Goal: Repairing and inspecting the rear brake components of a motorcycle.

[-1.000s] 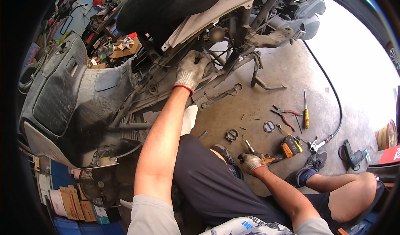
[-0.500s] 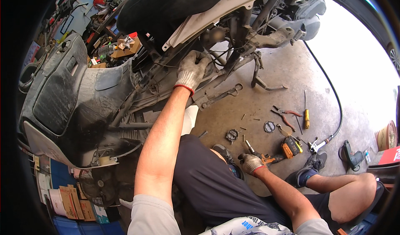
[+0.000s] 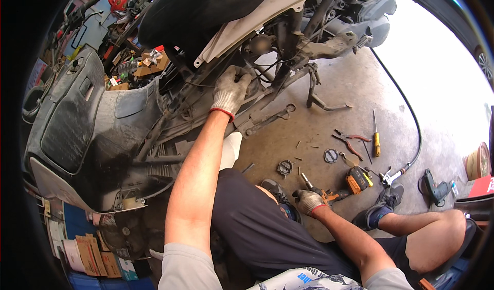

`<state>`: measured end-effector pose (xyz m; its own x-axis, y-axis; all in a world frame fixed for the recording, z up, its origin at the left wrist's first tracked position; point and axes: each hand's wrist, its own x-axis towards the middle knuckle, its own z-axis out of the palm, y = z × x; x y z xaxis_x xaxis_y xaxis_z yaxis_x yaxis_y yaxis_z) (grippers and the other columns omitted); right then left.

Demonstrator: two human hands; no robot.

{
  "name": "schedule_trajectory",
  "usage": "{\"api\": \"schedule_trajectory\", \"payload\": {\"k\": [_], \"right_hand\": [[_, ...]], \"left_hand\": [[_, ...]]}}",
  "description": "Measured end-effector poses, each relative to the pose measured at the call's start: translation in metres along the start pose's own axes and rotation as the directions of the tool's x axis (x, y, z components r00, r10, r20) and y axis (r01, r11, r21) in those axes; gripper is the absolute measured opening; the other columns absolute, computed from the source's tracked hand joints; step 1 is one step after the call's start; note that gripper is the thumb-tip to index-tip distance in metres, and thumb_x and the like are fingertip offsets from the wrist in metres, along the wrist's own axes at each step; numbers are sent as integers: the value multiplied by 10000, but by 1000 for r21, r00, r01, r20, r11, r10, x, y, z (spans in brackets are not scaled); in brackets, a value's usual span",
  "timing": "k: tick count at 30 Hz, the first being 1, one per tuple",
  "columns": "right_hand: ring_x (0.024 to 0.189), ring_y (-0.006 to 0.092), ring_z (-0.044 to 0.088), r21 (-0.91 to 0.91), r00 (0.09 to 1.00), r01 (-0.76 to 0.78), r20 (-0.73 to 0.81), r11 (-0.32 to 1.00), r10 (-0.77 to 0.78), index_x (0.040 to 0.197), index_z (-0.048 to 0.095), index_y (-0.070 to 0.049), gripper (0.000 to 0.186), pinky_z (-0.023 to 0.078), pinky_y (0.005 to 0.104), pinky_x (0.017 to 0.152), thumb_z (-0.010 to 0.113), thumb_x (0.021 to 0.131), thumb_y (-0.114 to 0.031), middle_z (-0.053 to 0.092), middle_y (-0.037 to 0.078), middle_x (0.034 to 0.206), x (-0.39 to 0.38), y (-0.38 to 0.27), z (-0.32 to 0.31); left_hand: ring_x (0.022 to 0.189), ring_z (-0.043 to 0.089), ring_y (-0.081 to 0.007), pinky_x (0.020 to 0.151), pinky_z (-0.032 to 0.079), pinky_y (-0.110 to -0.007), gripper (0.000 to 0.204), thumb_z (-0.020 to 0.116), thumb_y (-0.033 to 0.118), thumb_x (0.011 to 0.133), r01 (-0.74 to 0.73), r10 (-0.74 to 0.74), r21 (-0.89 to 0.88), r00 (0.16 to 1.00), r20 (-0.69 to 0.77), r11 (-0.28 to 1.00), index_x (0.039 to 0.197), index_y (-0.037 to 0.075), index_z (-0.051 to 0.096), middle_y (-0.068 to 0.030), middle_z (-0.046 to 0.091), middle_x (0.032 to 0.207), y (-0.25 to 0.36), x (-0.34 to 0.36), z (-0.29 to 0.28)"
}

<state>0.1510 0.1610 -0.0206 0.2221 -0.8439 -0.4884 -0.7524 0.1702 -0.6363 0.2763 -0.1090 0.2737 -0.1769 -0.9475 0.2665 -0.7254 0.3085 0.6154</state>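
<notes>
A scooter (image 3: pixel 121 130) with its side panels off fills the left and top of the view. My left hand (image 3: pixel 231 90), in a knitted work glove with a red cuff, reaches into its bare frame under the seat (image 3: pixel 190 15). Its fingers are curled closed among thin black cables (image 3: pixel 265 69); what they pinch is hidden. Low on the right, my gloved right hand (image 3: pixel 310 202) is wrapped round an orange and black cordless impact driver (image 3: pixel 329 195) close to the floor. A long socket on the driver points up and away from me.
Pliers (image 3: pixel 354 143), a yellow-handled screwdriver (image 3: pixel 377 143), two round caps (image 3: pixel 331 156) and several small bolts lie on the concrete. Further right are an air gun on a black hose (image 3: pixel 414 110) and a dark heat gun (image 3: pixel 436 188). The scooter's kickstand (image 3: pixel 329 105) juts out ahead.
My left hand has shifted very slightly to the left in the view, along with the scooter, as the view moves. My right hand keeps its hold on the impact driver.
</notes>
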Motion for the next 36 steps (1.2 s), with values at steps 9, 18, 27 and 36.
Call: {"api": "schedule_trajectory", "payload": {"k": [9, 18, 27, 36], "right_hand": [[1150, 298, 675, -5, 1000, -7, 29, 1000, 8, 1283, 672, -137, 362, 529, 399, 963, 538, 954, -208, 707, 149, 1225, 0, -1, -3], [1161, 300, 670, 8, 999, -23, 47, 1000, 22, 1291, 669, -142, 368, 520, 399, 978, 529, 955, -193, 701, 149, 1243, 0, -1, -3], [1151, 312, 673, 19, 999, -22, 28, 1000, 21, 1290, 668, -135, 376, 520, 408, 972, 541, 942, -197, 706, 157, 1224, 3, 3, 2], [1143, 306, 678, 14, 1000, -15, 15, 1000, 15, 1270, 678, -128, 363, 523, 405, 964, 549, 938, -192, 715, 154, 1201, 5, 7, 6]], "left_hand": [[769, 654, -192, 745, 531, -343, 271, 705, 258, 883, 25, -24, -42, 1000, 16, 999, 1001, 16, 670, -119, 702, 908, -4, 2, 2], [706, 650, -151, 666, 524, -317, 210, 703, 209, 896, 31, -31, -18, 1000, 1, 999, 988, 24, 667, -85, 691, 848, 1, -1, 2], [725, 658, -162, 691, 531, -325, 223, 695, 222, 898, 12, -12, 10, 1000, -5, 1000, 995, 23, 665, -92, 699, 865, 3, -1, 1], [934, 662, -261, 872, 503, -372, 310, 692, 279, 899, 60, -61, 26, 997, 39, 998, 1047, 7, 680, -157, 717, 1021, 4, -2, 0]]}}
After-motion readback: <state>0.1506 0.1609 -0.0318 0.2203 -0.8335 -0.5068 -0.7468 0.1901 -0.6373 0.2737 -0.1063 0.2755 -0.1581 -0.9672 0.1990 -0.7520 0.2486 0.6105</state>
